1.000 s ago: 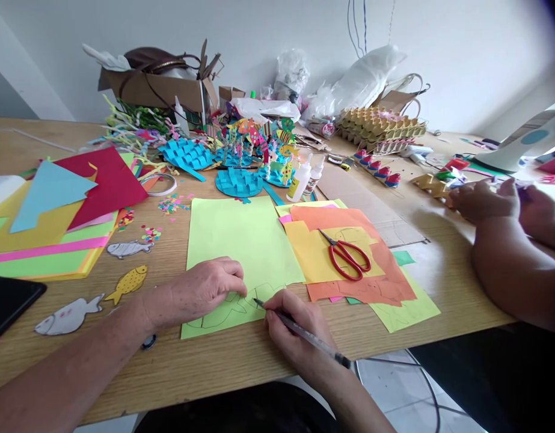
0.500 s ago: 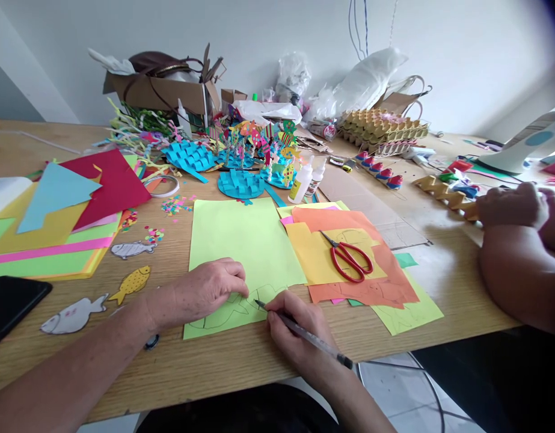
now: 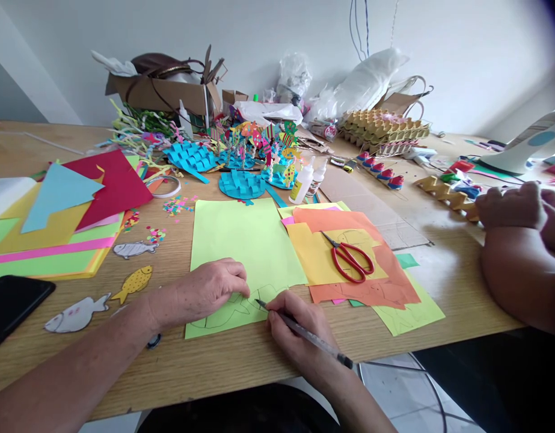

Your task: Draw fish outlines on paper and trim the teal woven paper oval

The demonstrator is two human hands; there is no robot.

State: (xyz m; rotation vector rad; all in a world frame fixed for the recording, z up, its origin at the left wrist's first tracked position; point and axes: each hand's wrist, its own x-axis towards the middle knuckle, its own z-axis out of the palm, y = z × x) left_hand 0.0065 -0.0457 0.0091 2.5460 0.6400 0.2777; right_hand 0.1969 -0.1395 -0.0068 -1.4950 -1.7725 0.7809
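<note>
A pen point(image 3: 311, 338) is pinched in my right hand point(image 3: 299, 325), its tip on a light-green sheet of paper point(image 3: 241, 234). Pencil-like outlines, partly fish-shaped, run along the sheet's near edge under both hands. My left hand point(image 3: 214, 288) rests on the same sheet just left of the pen tip, fingers bent, fingertips pressing the paper, nothing visibly held. Left of that forearm lie a yellow paper fish point(image 3: 133, 285) and a white paper fish point(image 3: 76, 314). A smaller white fish point(image 3: 135, 249) lies beyond them. My left forearm partly covers another small piece.
Red-handled scissors point(image 3: 353, 258) lie on orange and yellow paper at right. Glue bottles point(image 3: 301, 183) stand behind the sheet, near blue woven paper pieces point(image 3: 242, 183). A phone point(image 3: 15, 307) and coloured papers point(image 3: 119, 180) are at left. Another person's hands point(image 3: 512, 207) are at far right.
The view has shifted very slightly, so things at left sit a little further right in it. Both hands and the pen keep practically the same place on the sheet.
</note>
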